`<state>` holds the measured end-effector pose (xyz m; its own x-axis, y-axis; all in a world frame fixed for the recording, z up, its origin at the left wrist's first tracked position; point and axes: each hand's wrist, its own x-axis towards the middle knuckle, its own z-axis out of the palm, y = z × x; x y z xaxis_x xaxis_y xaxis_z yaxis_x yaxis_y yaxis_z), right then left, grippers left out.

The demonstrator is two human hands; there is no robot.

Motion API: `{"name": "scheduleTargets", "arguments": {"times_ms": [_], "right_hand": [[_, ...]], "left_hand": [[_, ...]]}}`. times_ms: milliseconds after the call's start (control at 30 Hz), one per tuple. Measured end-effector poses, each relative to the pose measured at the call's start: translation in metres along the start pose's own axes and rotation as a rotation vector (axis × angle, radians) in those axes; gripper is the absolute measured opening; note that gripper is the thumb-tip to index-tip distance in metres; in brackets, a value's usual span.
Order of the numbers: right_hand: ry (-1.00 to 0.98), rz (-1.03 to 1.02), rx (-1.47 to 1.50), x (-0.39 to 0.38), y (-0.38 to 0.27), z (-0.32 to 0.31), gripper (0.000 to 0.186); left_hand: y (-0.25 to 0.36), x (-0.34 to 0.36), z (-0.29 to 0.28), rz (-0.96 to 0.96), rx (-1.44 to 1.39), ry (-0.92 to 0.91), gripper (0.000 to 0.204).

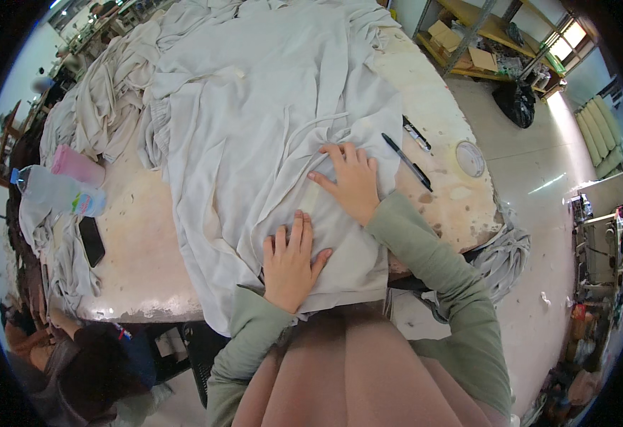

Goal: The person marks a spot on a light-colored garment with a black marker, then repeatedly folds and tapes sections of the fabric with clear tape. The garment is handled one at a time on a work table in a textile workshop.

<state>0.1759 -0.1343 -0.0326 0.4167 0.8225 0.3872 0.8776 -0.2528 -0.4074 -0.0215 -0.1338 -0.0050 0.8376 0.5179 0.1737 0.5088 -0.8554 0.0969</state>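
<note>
A pale grey garment [247,142] lies spread over the table, its near hem hanging over the front edge. My left hand [291,262] rests flat on the cloth near that edge, fingers stretched out and slightly apart. Farther off and to the right, my right hand [350,178] presses on the same cloth, thumb spread from the fingers. Folds and a thin drawstring-like strip [311,122] gather just beyond the right hand. Neither hand grips anything visible. To the right of the right hand, a dark pen [407,162] lies at the garment's edge.
Beside the pen are a black marker [417,134] and a tape roll [470,159]. On the left stand a clear bottle [59,191], a pink cup [78,165] and a black phone [92,241]. Heaped cloth [105,92] covers the far left. Another person [98,363] is at lower left.
</note>
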Motion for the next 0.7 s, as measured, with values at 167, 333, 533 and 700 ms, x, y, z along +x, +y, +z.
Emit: {"name": "scheduleTargets", "arguments": {"times_ms": [167,333,533,700], "right_hand": [[0.080,0.158,0.518,0.020,0.033,-0.025,0.029],[-0.061,0.225,-0.264,0.003,0.085,-0.071,0.023],[0.129,0.306,0.079,-0.018,0.092,-0.092,0.026],[0.492,0.342,0.502,-0.029,0.097,-0.107,0.029]], "left_hand": [[-0.006,0.003,-0.010,0.040,-0.074,-0.084,0.069],[-0.021,0.015,-0.019,0.128,-0.251,-0.153,0.069],[-0.039,0.052,-0.013,0.233,-0.217,-0.192,0.055],[-0.038,0.064,0.001,0.305,-0.176,-0.022,0.039]]}}
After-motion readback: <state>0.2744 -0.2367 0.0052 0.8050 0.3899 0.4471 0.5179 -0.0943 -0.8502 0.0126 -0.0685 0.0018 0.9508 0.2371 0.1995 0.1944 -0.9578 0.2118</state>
